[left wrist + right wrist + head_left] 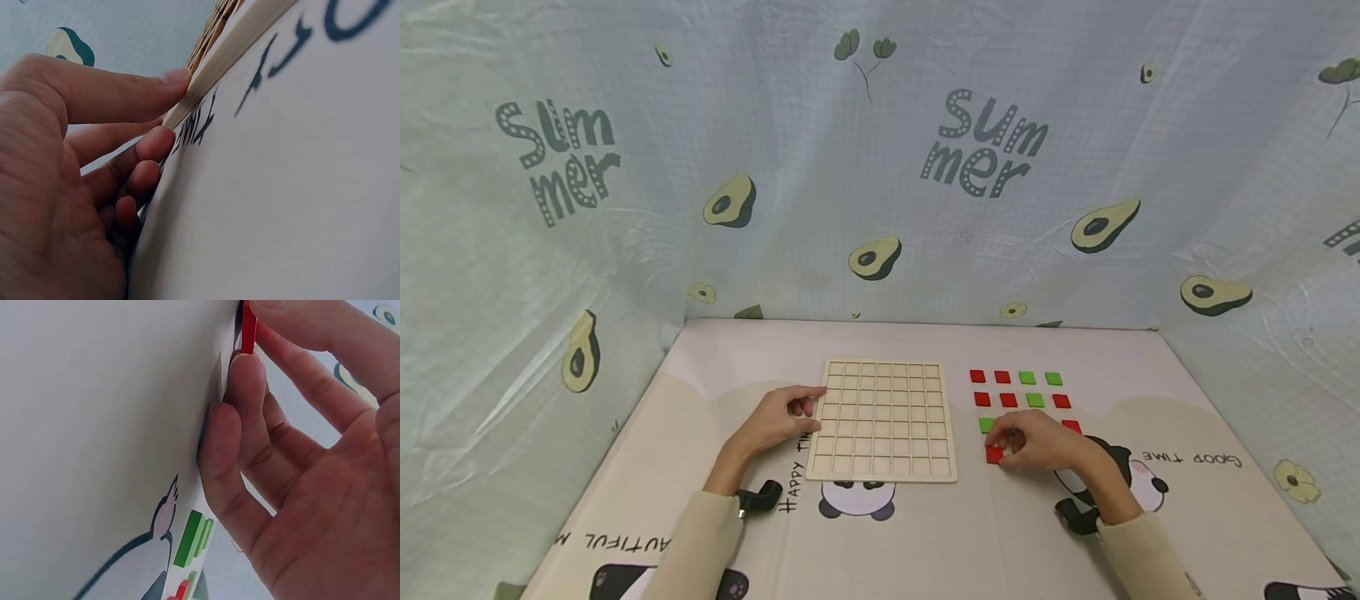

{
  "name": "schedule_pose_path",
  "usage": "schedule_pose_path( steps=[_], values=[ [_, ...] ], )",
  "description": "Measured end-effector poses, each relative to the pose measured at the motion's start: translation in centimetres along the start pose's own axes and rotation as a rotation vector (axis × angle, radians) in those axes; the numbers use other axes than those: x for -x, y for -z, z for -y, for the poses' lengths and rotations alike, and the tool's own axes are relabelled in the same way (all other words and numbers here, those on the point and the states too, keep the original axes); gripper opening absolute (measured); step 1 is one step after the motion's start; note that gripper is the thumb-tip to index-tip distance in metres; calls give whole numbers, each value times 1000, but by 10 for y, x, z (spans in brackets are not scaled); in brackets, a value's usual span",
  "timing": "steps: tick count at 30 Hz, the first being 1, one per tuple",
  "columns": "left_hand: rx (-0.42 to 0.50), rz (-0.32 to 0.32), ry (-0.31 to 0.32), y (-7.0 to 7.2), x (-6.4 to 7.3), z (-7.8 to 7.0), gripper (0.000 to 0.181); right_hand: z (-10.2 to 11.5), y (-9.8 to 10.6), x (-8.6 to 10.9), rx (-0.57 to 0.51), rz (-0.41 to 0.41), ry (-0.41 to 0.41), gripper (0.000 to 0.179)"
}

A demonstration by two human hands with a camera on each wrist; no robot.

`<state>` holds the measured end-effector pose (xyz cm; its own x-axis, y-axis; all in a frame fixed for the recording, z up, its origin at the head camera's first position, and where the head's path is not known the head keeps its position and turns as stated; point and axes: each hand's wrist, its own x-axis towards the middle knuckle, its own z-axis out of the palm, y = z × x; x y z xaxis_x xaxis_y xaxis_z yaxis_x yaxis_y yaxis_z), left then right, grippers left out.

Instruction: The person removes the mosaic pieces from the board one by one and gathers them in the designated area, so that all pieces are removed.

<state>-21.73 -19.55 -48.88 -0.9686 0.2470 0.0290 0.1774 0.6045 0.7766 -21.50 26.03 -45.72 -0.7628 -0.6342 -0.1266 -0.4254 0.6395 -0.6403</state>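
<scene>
A pale wooden grid board (pixel 882 421) lies flat on the table, its square compartments bare. At its left edge is my left hand (pixel 778 414), index finger and thumb touching the rim apart from each other. The left wrist view shows the thumb against the board's side (pixel 219 65), the other fingers bent below it. My right hand (pixel 1037 439) pinches a red square tile (pixel 994 455) at the near end of the tile group. In the right wrist view this red tile (pixel 249 331) stands edge-on between thumb and fingers.
Red and green tiles lie in loose rows right of the board, among them a green tile (pixel 1027 378) and a red tile (pixel 1061 401). My right hand hides part of the third row. The printed tablecloth (pixel 940 542) shows pandas and lettering; patterned curtains (pixel 790 125) surround the table.
</scene>
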Motion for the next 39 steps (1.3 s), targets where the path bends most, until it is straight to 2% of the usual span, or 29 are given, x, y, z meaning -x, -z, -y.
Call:
schedule_pose_path(
  steps=[25,39],
  values=[
    [-12,6,-1,1,-1,-6,60,-5,0,2,7,-25,-15,20],
    [1,0,7,-1,1,-1,61,-5,-3,-1,0,-21,-23,17]
  ],
)
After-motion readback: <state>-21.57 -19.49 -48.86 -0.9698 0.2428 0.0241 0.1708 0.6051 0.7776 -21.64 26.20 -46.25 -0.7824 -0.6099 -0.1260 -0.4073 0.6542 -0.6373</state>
